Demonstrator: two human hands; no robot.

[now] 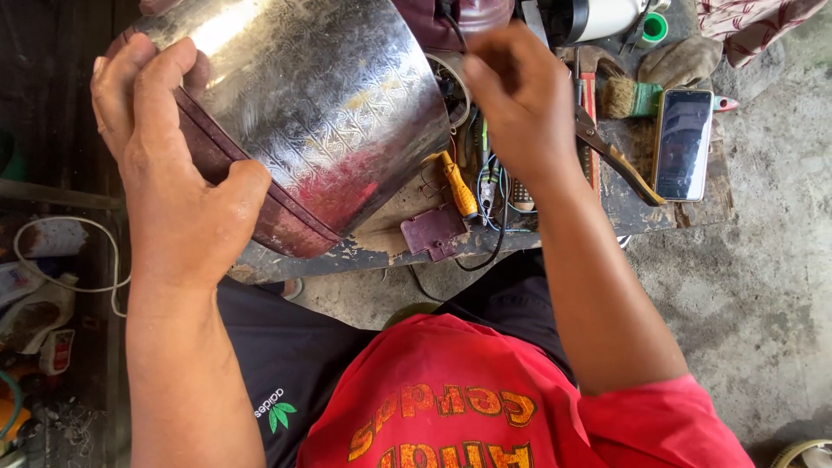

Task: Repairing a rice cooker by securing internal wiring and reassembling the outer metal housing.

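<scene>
- The metal pot (321,104) is lying tilted on its side at the left end of the workbench (624,212), its long axis running from upper left to lower right.
- The left hand (173,173) is clamping the pot's dark red rim (260,204), thumb and fingers wrapped around the edge.
- The right hand (520,104) is hovering just right of the pot, fingers curled; whether it is holding anything cannot be told.
- A yellow-handled tool (457,184), tangled wires (494,186), pliers (620,156), a brush (631,97) and a phone (683,143) are lying to the right.
</scene>
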